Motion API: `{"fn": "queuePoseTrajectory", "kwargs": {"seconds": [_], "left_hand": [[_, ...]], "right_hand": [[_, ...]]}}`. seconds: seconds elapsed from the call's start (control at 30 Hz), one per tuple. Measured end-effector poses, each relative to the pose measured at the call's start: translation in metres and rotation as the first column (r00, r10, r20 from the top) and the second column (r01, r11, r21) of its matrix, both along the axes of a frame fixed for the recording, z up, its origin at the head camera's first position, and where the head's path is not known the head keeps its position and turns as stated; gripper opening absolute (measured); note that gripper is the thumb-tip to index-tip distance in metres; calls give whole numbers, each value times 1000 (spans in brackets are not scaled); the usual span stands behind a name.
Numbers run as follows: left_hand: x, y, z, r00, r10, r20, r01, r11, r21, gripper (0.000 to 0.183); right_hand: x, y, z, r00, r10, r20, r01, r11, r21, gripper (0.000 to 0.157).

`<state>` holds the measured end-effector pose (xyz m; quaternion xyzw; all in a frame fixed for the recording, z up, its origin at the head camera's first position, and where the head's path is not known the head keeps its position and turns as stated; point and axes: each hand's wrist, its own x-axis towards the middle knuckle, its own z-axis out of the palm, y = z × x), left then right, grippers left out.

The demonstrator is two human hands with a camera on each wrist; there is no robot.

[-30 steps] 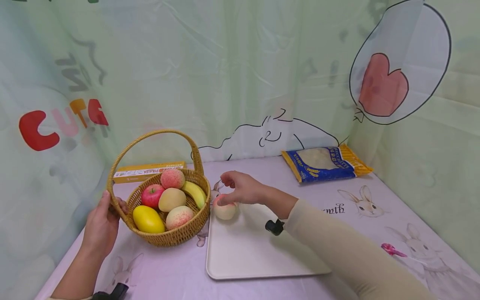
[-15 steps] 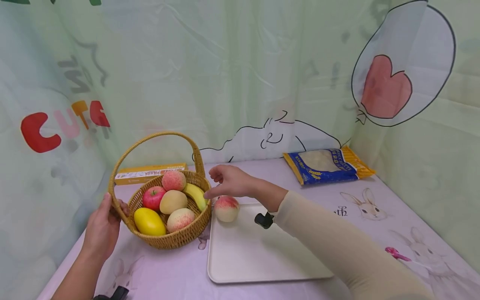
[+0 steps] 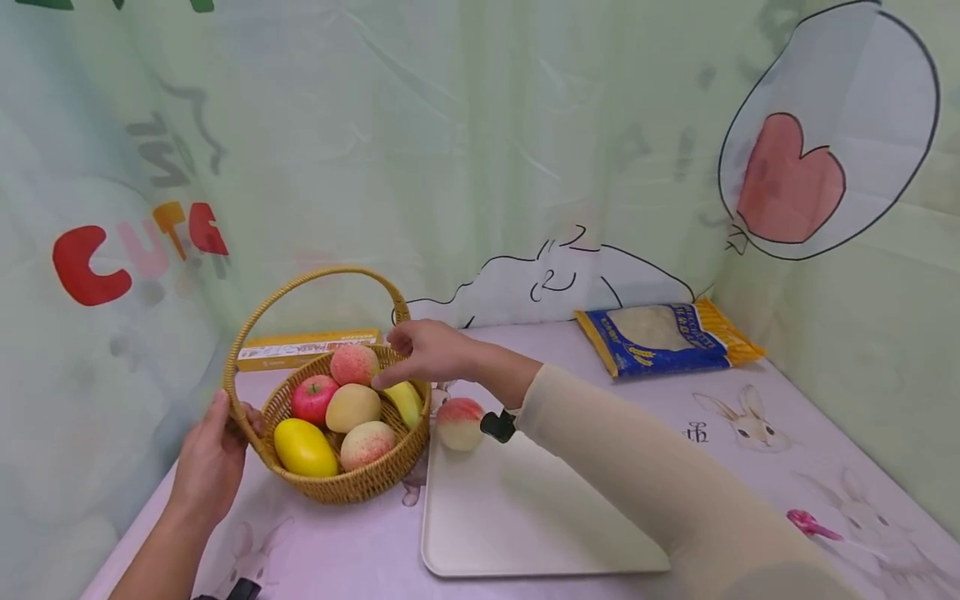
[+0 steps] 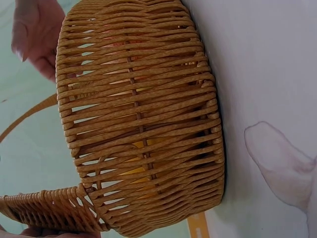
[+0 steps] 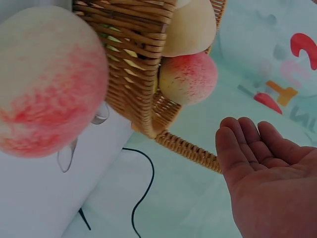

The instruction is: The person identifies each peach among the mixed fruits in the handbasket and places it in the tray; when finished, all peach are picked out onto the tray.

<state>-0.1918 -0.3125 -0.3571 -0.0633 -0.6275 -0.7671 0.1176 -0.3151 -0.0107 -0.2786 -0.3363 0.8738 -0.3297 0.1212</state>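
In the head view, a wicker basket [image 3: 360,487] with a tall handle stands at left. It holds a red apple [image 3: 313,399], a yellow mango-like fruit [image 3: 305,447], a pale yellow fruit [image 3: 352,407], a banana [image 3: 406,406] and two peaches [image 3: 354,365]. My left hand [image 3: 212,467] grips the foot of the handle at the basket's left side. Over the basket's right rim hovers my right hand [image 3: 433,354], fingers loosely bent and nothing in them, above the banana. Another peach [image 3: 458,427] sits on the tray's [image 3: 540,525] far left corner.
A blue and yellow food packet [image 3: 667,337] lies at the back right. Behind the basket is an orange pasta box [image 3: 292,350]. Printed curtains surround the table [image 3: 337,550] at the back and sides. My right forearm crosses above the tray.
My right hand has left the peach on the tray and moved left, over the basket's right rim. The left hand keeps its grip on the handle.
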Motion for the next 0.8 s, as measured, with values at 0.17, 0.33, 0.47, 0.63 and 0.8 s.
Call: {"fn": "queuePoseTrajectory", "kwargs": {"seconds": [0.17,0.33,0.47,0.63,0.8], "left_hand": [[-1,-1,0,1000,0,-2,0,1000,-22,38],[-5,1,2,1000,7,6,-7,999,-48,39],[-4,3,3,999,23,30,-20,996,-90,42],[-3,2,3,997,52,50,-45,990,-130,44],[-1,-3,2,998,59,37,-54,990,-132,43]], "right_hand": [[-7,-13,5,1000,19,21,-19,1000,-7,77],[-16,-24,7,1000,8,22,-8,1000,-2,78],[-24,-31,4,1000,-9,23,9,1000,-5,77],[-31,-40,-1,999,-17,27,18,1000,-13,77],[-37,-50,-5,999,-30,24,31,999,-14,79]]}}
